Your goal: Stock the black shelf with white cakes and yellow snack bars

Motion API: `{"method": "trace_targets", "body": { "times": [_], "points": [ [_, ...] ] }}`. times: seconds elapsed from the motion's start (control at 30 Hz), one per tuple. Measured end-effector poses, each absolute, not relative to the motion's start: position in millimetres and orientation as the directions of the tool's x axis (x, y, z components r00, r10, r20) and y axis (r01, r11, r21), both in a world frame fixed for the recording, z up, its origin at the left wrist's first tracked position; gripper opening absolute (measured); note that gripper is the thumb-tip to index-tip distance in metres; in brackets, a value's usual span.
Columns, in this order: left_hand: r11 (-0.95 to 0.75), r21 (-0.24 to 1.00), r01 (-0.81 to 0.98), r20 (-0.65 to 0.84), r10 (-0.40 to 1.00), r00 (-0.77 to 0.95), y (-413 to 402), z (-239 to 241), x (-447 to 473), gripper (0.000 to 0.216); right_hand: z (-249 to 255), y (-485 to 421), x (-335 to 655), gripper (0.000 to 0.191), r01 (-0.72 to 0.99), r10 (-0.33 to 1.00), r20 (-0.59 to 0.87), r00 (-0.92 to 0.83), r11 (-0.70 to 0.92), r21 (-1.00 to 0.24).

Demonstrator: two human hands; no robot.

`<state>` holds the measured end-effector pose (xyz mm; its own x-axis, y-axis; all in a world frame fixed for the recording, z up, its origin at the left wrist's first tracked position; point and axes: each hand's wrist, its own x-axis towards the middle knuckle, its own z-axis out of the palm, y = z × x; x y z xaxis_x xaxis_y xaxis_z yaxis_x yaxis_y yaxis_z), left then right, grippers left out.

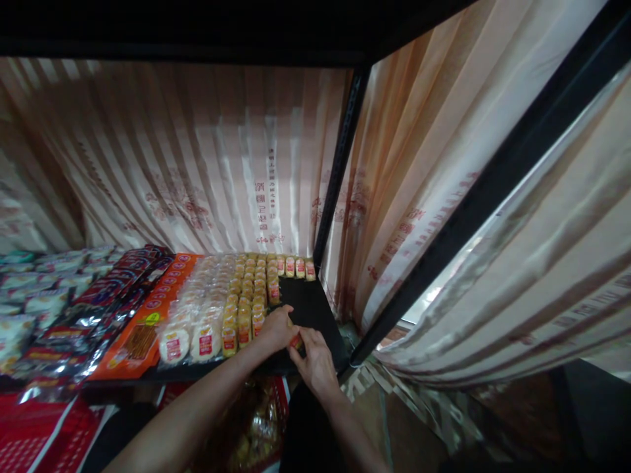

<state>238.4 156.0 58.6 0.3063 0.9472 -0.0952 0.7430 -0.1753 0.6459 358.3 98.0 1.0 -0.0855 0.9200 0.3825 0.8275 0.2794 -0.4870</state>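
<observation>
Forearms angled inward; both hands (296,341) pinching small packet (296,341) over shelf (310,305).

A black metal shelving frame (340,157) stood enclosed by pleated, cream-and-peach satin curtains (197,164) bearing red printed characters. Lighting was dim beneath the dark upper shelf (197,26), with daylight entering through a curtain gap (434,292) at right. A patterned tile floor (374,387) lay below.
</observation>
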Motion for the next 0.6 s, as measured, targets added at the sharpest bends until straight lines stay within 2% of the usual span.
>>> {"method": "trace_targets", "body": {
  "times": [0.23,0.3,0.47,0.6],
  "points": [
    [-0.261,0.560,0.786,0.203,0.963,0.175,130,64,240,0.044,-19,133,350,0.030,0.761,0.955,0.261,0.141,0.064,-0.646],
    [-0.253,0.601,0.758,0.174,0.967,0.184,119,58,240,0.045,-23,145,347,0.030,0.747,0.957,0.237,0.169,0.033,-0.664],
    [-0.089,0.727,0.680,-0.028,0.987,0.159,103,33,241,0.056,-27,172,332,0.030,0.716,0.954,0.197,0.225,-0.025,-0.697],
    [0.028,0.780,0.625,-0.145,0.980,0.137,101,24,239,0.060,-30,187,321,0.028,0.681,0.943,0.213,0.256,-0.020,-0.732]
  ]
}}
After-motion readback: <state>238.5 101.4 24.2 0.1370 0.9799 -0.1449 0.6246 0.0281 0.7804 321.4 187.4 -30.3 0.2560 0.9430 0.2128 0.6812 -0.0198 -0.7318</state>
